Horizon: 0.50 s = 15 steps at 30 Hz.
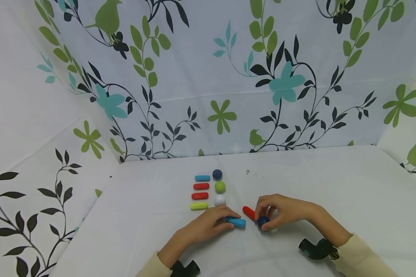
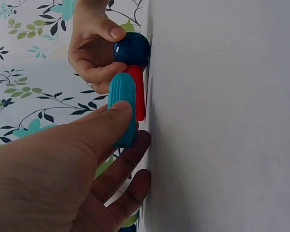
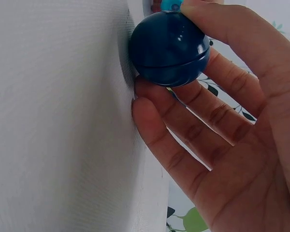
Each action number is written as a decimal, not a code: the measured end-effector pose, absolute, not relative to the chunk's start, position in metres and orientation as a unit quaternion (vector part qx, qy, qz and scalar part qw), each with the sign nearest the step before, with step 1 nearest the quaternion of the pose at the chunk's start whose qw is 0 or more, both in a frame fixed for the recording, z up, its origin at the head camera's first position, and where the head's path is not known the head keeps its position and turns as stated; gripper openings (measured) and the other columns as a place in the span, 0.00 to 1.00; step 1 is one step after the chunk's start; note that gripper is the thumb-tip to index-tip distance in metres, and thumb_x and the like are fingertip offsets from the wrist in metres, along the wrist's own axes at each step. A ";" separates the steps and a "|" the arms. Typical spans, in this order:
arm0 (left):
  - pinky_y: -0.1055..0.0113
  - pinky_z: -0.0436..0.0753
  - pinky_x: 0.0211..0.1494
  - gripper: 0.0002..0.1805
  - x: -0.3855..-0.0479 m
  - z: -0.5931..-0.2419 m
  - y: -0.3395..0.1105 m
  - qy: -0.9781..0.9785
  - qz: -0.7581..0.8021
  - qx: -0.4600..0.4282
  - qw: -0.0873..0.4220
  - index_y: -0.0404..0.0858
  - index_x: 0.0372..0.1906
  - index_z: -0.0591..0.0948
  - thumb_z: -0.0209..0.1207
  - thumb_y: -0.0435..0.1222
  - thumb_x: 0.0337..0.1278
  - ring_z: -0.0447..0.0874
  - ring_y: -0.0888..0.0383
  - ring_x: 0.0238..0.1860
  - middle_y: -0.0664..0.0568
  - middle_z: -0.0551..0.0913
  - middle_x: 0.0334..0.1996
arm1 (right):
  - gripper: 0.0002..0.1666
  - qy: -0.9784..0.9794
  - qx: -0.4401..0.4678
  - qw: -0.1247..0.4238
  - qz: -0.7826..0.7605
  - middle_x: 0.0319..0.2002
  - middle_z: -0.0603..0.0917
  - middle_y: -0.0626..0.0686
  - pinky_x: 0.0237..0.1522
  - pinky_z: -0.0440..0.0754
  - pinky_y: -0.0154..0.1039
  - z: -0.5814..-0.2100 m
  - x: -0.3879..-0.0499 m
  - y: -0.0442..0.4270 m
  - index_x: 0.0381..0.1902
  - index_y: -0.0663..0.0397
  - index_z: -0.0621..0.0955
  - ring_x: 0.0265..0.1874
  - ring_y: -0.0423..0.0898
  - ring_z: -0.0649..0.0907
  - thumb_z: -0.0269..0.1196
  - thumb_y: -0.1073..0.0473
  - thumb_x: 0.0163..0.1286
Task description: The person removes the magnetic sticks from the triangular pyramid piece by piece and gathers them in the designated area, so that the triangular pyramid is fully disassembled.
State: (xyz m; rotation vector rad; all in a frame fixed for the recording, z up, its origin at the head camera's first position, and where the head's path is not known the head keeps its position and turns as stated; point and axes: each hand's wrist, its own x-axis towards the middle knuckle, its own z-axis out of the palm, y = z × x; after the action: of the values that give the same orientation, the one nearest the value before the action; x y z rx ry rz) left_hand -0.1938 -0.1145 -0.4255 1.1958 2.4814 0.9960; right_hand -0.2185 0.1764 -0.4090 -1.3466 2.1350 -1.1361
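Observation:
My left hand (image 1: pixel 208 224) pinches a short, ribbed light-blue stick (image 1: pixel 236 222) between thumb and fingers, low over the white table. In the left wrist view, the thumb lies along the ribbed side of the light-blue stick (image 2: pixel 122 92). To its right, my right hand (image 1: pixel 287 211) grips a shiny dark-blue ball (image 1: pixel 262 222) by thumb and fingertips. A seam line runs around the ball (image 3: pixel 169 48) in the right wrist view. Between the hands a red stick (image 1: pixel 249 212) lies slanted on the table, its right end close by the ball.
Beyond the left hand, sticks form a column: blue (image 1: pixel 202 178), red (image 1: pixel 201 186), another red (image 1: pixel 200 196) and yellow-green (image 1: pixel 199 206). Beside them stand a dark-blue ball (image 1: pixel 217 174), a green ball (image 1: pixel 220 187) and a white ball (image 1: pixel 220 200). A patterned cloth (image 1: pixel 194 88) hangs behind the table (image 1: pixel 332 184).

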 end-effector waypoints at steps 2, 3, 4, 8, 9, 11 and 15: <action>0.72 0.74 0.60 0.16 -0.193 -0.425 -0.118 0.845 0.336 0.402 0.104 0.44 0.58 0.79 0.57 0.38 0.68 0.75 0.68 0.53 0.59 0.82 0.52 | 0.13 0.758 -0.477 0.188 -0.403 0.41 0.81 0.49 0.43 0.84 0.37 -0.409 -0.218 0.176 0.43 0.54 0.82 0.40 0.38 0.79 0.69 0.56 0.63; 0.71 0.74 0.61 0.16 -0.192 -0.425 -0.120 0.846 0.337 0.400 0.105 0.43 0.58 0.79 0.57 0.37 0.69 0.75 0.67 0.53 0.59 0.82 0.52 | 0.13 0.759 -0.475 0.189 -0.402 0.41 0.81 0.49 0.44 0.83 0.37 -0.409 -0.218 0.176 0.43 0.54 0.82 0.40 0.38 0.79 0.69 0.56 0.63; 0.71 0.73 0.62 0.16 -0.192 -0.425 -0.122 0.848 0.335 0.398 0.104 0.43 0.58 0.79 0.56 0.37 0.69 0.75 0.67 0.54 0.59 0.81 0.52 | 0.13 0.760 -0.474 0.190 -0.402 0.41 0.81 0.49 0.43 0.83 0.37 -0.409 -0.218 0.176 0.43 0.54 0.82 0.40 0.37 0.79 0.69 0.56 0.63; 0.69 0.72 0.64 0.16 -0.190 -0.422 -0.129 0.854 0.327 0.392 0.101 0.42 0.58 0.79 0.56 0.37 0.69 0.76 0.66 0.56 0.58 0.81 0.52 | 0.13 0.764 -0.471 0.189 -0.398 0.41 0.81 0.48 0.43 0.83 0.37 -0.408 -0.217 0.175 0.43 0.54 0.82 0.41 0.37 0.79 0.69 0.56 0.63; 0.68 0.72 0.64 0.16 -0.190 -0.422 -0.131 0.855 0.326 0.390 0.101 0.42 0.58 0.79 0.56 0.37 0.69 0.76 0.65 0.56 0.58 0.81 0.52 | 0.13 0.764 -0.471 0.189 -0.398 0.41 0.81 0.48 0.43 0.83 0.36 -0.407 -0.217 0.175 0.43 0.54 0.82 0.41 0.37 0.79 0.69 0.56 0.63; 0.68 0.73 0.63 0.16 -0.190 -0.422 -0.135 0.857 0.325 0.387 0.102 0.42 0.58 0.79 0.56 0.37 0.69 0.76 0.65 0.56 0.58 0.81 0.53 | 0.13 0.766 -0.470 0.188 -0.396 0.41 0.81 0.48 0.44 0.83 0.36 -0.407 -0.217 0.175 0.43 0.54 0.82 0.41 0.37 0.79 0.69 0.56 0.63; 0.69 0.74 0.63 0.16 -0.189 -0.422 -0.143 0.860 0.329 0.375 0.104 0.44 0.58 0.79 0.56 0.38 0.69 0.76 0.65 0.55 0.59 0.81 0.53 | 0.12 0.767 -0.470 0.187 -0.396 0.41 0.80 0.48 0.43 0.83 0.36 -0.407 -0.217 0.175 0.42 0.54 0.82 0.40 0.37 0.79 0.69 0.57 0.63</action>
State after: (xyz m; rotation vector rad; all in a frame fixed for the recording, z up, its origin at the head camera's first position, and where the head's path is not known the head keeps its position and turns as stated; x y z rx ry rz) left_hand -0.1894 -0.1430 -0.4221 1.1070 2.5365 0.9704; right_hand -0.2165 0.1746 -0.4069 -1.3221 2.1590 -1.1149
